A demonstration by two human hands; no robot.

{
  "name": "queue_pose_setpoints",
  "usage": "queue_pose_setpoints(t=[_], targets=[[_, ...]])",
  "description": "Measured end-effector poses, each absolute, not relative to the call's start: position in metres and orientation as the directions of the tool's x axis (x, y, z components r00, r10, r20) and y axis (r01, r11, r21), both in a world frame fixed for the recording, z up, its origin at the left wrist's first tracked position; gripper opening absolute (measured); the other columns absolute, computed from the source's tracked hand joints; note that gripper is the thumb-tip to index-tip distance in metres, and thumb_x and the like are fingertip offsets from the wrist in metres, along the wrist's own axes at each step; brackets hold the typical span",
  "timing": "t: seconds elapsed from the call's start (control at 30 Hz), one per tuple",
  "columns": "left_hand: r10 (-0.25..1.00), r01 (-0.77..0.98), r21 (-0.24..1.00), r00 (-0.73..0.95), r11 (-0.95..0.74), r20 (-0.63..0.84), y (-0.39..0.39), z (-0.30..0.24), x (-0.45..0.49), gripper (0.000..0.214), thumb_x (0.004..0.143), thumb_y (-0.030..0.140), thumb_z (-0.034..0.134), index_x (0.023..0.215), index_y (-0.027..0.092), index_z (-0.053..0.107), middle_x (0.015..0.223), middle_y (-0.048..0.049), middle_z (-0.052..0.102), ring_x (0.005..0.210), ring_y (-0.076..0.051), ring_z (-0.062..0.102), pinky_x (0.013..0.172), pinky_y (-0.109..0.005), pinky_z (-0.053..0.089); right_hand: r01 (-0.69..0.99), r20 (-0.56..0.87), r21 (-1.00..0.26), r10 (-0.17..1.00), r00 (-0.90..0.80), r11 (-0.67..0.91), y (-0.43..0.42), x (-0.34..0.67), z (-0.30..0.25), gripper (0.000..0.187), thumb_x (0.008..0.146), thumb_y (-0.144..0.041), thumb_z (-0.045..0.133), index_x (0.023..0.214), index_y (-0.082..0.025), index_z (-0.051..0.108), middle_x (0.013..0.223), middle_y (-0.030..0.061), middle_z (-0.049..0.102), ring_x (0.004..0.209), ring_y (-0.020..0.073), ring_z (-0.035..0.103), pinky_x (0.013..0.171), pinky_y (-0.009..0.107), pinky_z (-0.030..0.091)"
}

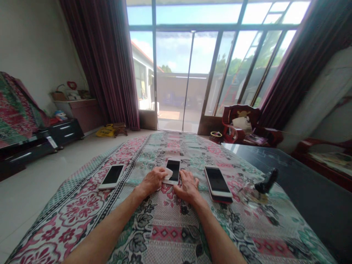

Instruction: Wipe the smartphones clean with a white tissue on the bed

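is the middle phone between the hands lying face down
No, the middle phone lies on the floral cloth with its dark screen facing up, between the left hand and the right hand.

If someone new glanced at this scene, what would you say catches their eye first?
Most likely the two hands meeting at the middle phone on the flowered table cover: the left hand holds a small white wipe against it, and the right hand rests at its edge. Next come the left phone, the right phone and the bright window behind.
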State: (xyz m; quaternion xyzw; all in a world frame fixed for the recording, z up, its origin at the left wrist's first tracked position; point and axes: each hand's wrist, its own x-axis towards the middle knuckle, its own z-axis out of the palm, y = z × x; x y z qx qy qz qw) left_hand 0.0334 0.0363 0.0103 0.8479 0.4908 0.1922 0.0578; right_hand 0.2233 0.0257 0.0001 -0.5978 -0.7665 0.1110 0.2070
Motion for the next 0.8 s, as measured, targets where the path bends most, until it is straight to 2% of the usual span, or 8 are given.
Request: queue_pose_setpoints(t=[0.1, 0.2, 0.3, 0.53, 0.8], targets=[[0.839, 0.823, 0.190, 0.496, -0.536, 0.223, 0.028, 0.015, 0.044, 0.023, 0.087, 0.013, 0.046, 0.096, 0.018, 0.068, 0.104, -0.0074, 0.063, 0.103, -0.020, 0.056, 0.092, -0.029, 0.045, 0.870, 0.193, -0.413, 0.960, -0.203, 0.267, 0.025, 0.223, 0.001, 0.056, 0.074, -0.031, 0.053, 0.128, -0.018, 0.050, 0.140, 0.0141, 0.046, 0.127, 0.0303, 0.037, 0.102, 0.048, 0.023], [0.803, 0.793, 0.146, 0.566, -0.592, 0.186, 0.022, 0.019, 0.055, 0.017, 0.087, 0.018, 0.050, 0.094, 0.018, 0.066, 0.104, -0.0068, 0.062, 0.101, -0.019, 0.056, 0.091, -0.028, 0.046, 0.864, 0.206, -0.415, 0.954, -0.216, 0.285, 0.025, 0.223, 0.002, 0.055, 0.075, -0.031, 0.052, 0.128, -0.018, 0.049, 0.140, 0.0139, 0.046, 0.127, 0.0299, 0.037, 0.102, 0.047, 0.023], [0.801, 0.787, 0.158, 0.571, -0.597, 0.181, 0.027, 0.019, 0.052, 0.019, 0.087, 0.017, 0.050, 0.095, 0.019, 0.067, 0.105, -0.0066, 0.062, 0.101, -0.019, 0.056, 0.092, -0.028, 0.045, 0.861, 0.202, -0.419, 0.954, -0.220, 0.287, 0.025, 0.224, 0.002, 0.055, 0.075, -0.031, 0.053, 0.128, -0.018, 0.050, 0.140, 0.0137, 0.046, 0.127, 0.0302, 0.036, 0.102, 0.047, 0.023], [0.888, 0.864, 0.226, 0.406, -0.450, 0.217, 0.039, 0.013, 0.021, 0.030, 0.089, 0.010, 0.040, 0.097, 0.017, 0.068, 0.105, -0.0081, 0.064, 0.102, -0.017, 0.057, 0.093, -0.026, 0.045, 0.853, 0.219, -0.433, 0.952, -0.215, 0.293, 0.024, 0.224, 0.001, 0.054, 0.073, -0.030, 0.054, 0.126, -0.020, 0.050, 0.138, 0.0124, 0.048, 0.126, 0.0302, 0.038, 0.102, 0.048, 0.023], [0.803, 0.794, 0.129, 0.574, -0.594, 0.160, 0.030, 0.019, 0.057, 0.020, 0.086, 0.017, 0.050, 0.096, 0.019, 0.067, 0.107, -0.0072, 0.062, 0.102, -0.019, 0.056, 0.092, -0.028, 0.045, 0.863, 0.187, -0.429, 0.961, -0.204, 0.266, 0.026, 0.224, -0.001, 0.053, 0.075, -0.029, 0.052, 0.126, -0.018, 0.052, 0.143, 0.0131, 0.044, 0.132, 0.0311, 0.033, 0.104, 0.048, 0.022]])
